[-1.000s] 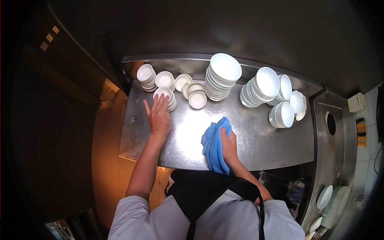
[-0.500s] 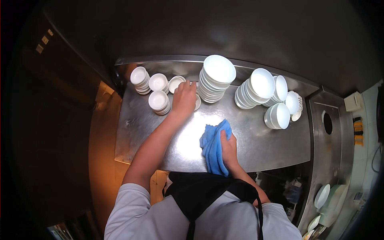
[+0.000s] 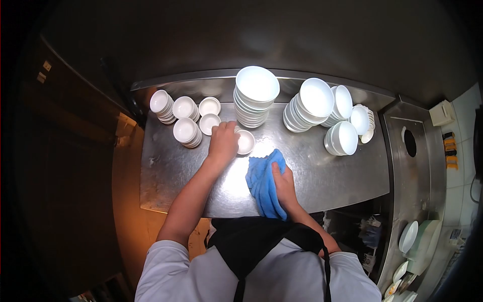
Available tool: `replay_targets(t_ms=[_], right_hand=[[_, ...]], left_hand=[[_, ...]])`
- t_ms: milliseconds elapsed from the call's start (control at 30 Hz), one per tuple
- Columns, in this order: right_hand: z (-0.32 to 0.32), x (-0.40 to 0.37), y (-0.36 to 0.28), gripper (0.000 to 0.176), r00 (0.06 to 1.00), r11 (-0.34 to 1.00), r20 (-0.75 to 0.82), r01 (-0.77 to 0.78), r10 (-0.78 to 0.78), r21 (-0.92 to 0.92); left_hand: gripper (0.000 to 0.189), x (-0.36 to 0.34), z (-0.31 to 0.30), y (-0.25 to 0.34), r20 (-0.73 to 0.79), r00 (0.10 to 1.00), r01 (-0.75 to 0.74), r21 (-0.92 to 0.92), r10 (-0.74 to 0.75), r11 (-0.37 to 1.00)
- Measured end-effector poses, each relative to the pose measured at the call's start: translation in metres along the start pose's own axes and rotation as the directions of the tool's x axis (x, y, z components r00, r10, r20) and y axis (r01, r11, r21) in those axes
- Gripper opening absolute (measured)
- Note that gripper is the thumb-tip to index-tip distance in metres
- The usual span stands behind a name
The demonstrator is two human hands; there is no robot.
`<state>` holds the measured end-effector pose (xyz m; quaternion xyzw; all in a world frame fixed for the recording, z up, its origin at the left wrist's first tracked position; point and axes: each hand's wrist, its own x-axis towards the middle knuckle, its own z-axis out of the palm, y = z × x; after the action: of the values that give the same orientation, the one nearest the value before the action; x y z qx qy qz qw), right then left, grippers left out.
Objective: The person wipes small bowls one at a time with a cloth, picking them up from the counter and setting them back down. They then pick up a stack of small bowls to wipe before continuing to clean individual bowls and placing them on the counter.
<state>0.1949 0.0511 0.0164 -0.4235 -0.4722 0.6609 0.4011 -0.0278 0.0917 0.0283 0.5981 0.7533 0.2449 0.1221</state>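
Observation:
My left hand (image 3: 223, 145) is closed at the left rim of a small white bowl (image 3: 245, 142), its fingertips partly hidden. Just left of the hand lies another small white bowl (image 3: 209, 124), with a similar bowl (image 3: 209, 106) behind it. Bunched in my right hand (image 3: 285, 187) is a blue cloth (image 3: 265, 189), held over the near part of the steel table (image 3: 322, 183).
Small bowls stand stacked at the left (image 3: 185, 131). A tall stack of larger white bowls (image 3: 256, 85) rises behind my hands, with further bowl stacks (image 3: 316, 98) to the right. Beyond the table's right edge is a steel counter (image 3: 420, 168) with a round hole.
My left hand has drawn back towards me, and the small bowl by it now sits nearer. A bowl left of the hand has come into view. The blue cloth remains in my right hand.

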Motion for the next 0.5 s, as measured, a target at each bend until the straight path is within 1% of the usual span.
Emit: replay_targets(t_ms=[33,100,167,200,267,400,467,500], right_hand=[[-0.001,0.0,0.001,0.035,1.0,1.0,-0.006,-0.004,0.004,-0.017],[-0.002,0.001,0.001,0.035,1.0,0.999,-0.015,-0.012,0.012,-0.052],[0.0,-0.001,-0.002,0.036,0.996,0.997,-0.036,-0.08,0.081,0.019],[0.001,-0.001,-0.003,0.037,0.992,0.992,-0.045,-0.111,0.114,0.056],[-0.001,-0.001,0.0,0.037,0.993,0.992,-0.044,-0.107,0.11,0.071],[-0.004,-0.004,0.005,0.038,0.993,0.995,-0.064,-0.098,0.1,0.036],[-0.001,-0.006,-0.001,0.037,0.985,0.979,-0.045,-0.157,0.164,0.128],[0.0,-0.006,-0.005,0.037,0.981,0.969,-0.045,-0.179,0.189,0.172]], left_hand=[[0.037,-0.003,0.002,0.002,0.016,0.999,0.035,-0.039,-0.035,0.999],[0.038,-0.005,0.004,-0.001,0.096,0.991,0.105,-0.157,-0.091,0.982],[0.04,-0.005,0.001,-0.005,0.189,0.969,0.199,-0.235,-0.156,0.952],[0.04,-0.005,0.004,-0.012,0.136,0.975,0.205,-0.219,-0.178,0.954],[0.042,-0.004,0.016,-0.027,0.031,0.977,0.214,-0.187,-0.212,0.959],[0.044,-0.012,0.004,-0.014,0.008,0.974,0.225,-0.112,-0.226,0.968],[0.044,-0.016,-0.003,-0.004,-0.001,0.974,0.224,-0.068,-0.225,0.972],[0.045,-0.019,-0.006,-0.001,-0.055,0.981,0.186,-0.021,-0.187,0.982]])
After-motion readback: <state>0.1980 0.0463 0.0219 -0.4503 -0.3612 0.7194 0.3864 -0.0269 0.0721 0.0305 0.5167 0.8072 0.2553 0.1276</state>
